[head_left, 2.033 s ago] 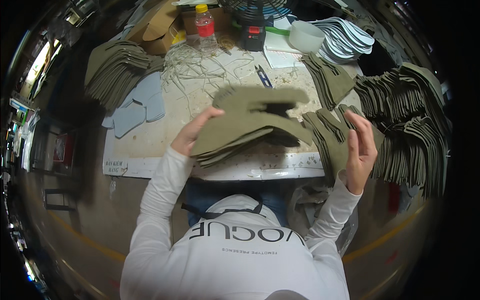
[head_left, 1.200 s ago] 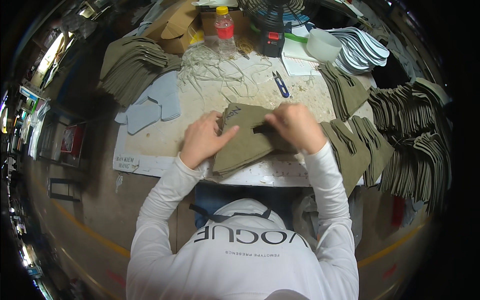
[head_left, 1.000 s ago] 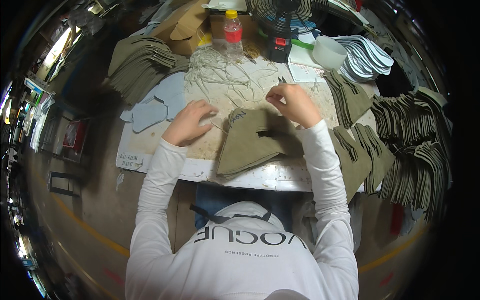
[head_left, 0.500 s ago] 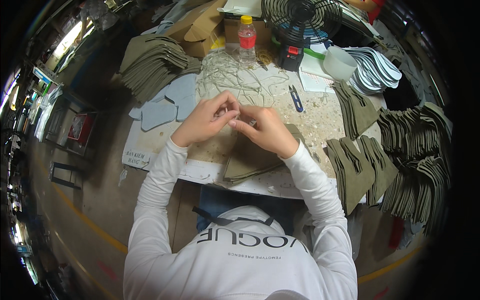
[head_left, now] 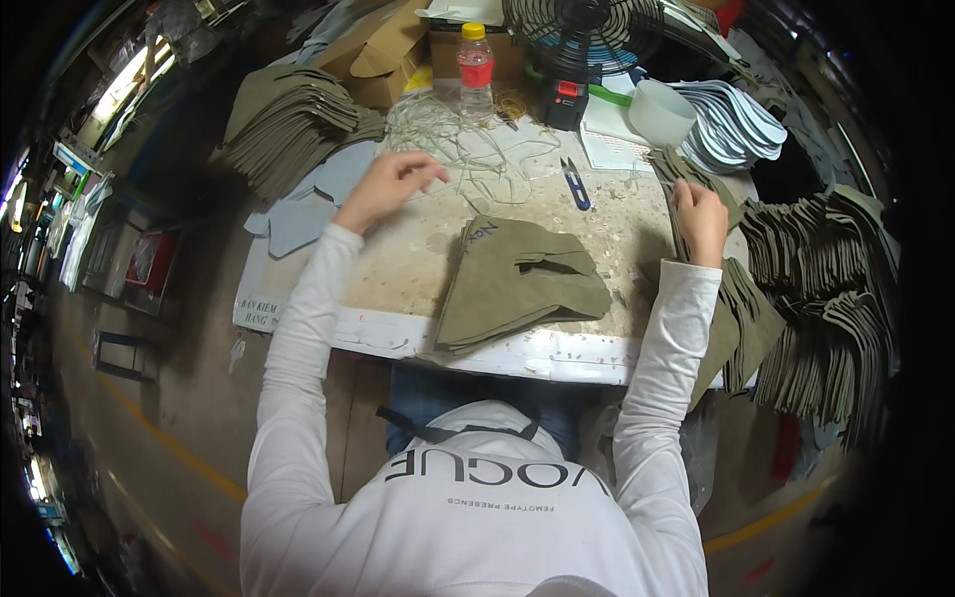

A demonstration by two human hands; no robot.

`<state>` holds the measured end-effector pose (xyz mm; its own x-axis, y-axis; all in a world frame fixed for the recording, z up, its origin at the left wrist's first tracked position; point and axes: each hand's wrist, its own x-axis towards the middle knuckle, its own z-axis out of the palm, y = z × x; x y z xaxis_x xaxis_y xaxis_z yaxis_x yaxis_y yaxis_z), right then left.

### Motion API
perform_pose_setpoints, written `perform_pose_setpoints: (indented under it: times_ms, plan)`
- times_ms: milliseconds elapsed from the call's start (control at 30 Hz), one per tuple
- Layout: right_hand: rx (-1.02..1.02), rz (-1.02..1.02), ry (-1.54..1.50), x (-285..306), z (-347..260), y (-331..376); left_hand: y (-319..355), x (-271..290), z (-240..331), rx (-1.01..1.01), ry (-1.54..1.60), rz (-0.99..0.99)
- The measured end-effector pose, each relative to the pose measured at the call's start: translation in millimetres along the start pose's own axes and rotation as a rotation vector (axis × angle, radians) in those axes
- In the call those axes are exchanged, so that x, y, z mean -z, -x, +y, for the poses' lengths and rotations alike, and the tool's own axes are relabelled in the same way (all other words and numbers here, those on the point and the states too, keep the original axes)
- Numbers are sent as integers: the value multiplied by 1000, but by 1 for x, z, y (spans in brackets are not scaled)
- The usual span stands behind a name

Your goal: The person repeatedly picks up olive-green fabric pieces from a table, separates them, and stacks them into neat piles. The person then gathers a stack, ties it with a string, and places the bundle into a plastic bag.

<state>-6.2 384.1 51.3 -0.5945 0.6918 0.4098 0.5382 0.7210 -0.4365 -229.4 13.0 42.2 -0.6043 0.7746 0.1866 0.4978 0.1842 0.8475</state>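
Your left hand (head_left: 383, 194): grip released, near tangled string (head_left: 428, 129). Your right hand (head_left: 702, 227): fingers curled, cannot tell if grasping. Matte, slotted olive stack (head_left: 497, 279): flat on scuffed tabletop (head_left: 398, 269), before you.

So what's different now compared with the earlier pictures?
The olive bundle, first held up in the left hand, has been let go and lies on the table. The hands, last together above it, have parted: left hand leftward, right hand rightward to the olive pieces there. The snips and bottle stayed put.
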Motion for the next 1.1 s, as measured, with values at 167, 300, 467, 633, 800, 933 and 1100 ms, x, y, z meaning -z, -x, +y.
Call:
perform_pose_setpoints:
  times_ms: [167,300,467,633,800,933,1100]
  plan:
    - [267,453,243,-6,-27,35,-41,-49,-19,99,-7,-162]
    - [536,-362,-549,-31,-88,63,-56,-61,-24,139,73,-230]
    - [368,-890,-258,-75,-139,61,-43,-53,-19,237,102,-205]
    - [379,-1061,-192,-81,-147,58,-13,-48,-21,328,185,-185]
    - [512,-1004,-250,-68,-135,66,-3,-53,-29,343,252,-198]
    - [568,-1083,-759,-55,-123,72,7,-61,-24,384,345,-153]
    - [571,-1086,-1106,-45,-124,72,47,-81,-13,444,332,-196]
